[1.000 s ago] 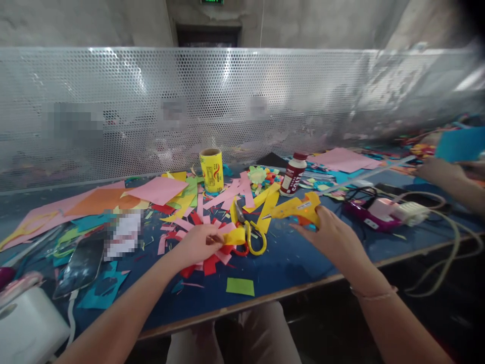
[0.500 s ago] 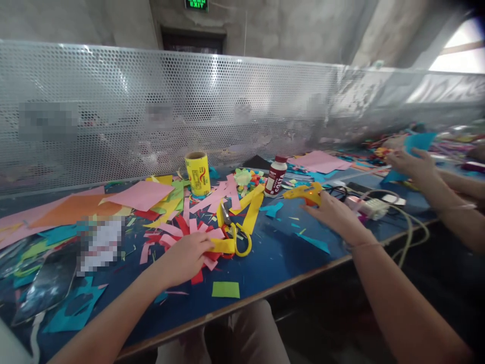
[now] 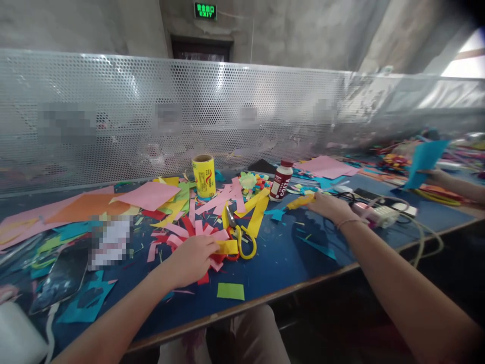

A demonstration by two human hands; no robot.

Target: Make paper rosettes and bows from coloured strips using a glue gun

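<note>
My left hand (image 3: 195, 257) rests at the table's middle, its fingers closed on the end of a yellow paper strip (image 3: 228, 247). Under and around it spreads a pile of pink and red paper strips (image 3: 184, 230). Just right of the strip lie yellow-handled scissors (image 3: 248, 247), blades pointing away. My right hand (image 3: 331, 207) is wrapped round a yellow glue gun (image 3: 301, 201), whose front end points left over the table; its grip is hidden by my fingers. A green paper rectangle (image 3: 231, 291) lies near the front edge.
Behind stand a yellow cardboard tube (image 3: 204, 177) and a maroon-labelled bottle (image 3: 281, 182). Cables run from a power strip (image 3: 375, 215) at right. A phone (image 3: 64, 278) lies at left. Another person's hand (image 3: 435, 177) holds blue paper. A perforated metal screen (image 3: 125, 121) borders the table.
The glue gun in my right hand has swung left and down toward the table. My left hand keeps its hold on the yellow strip. The other person's blue paper has turned upright.
</note>
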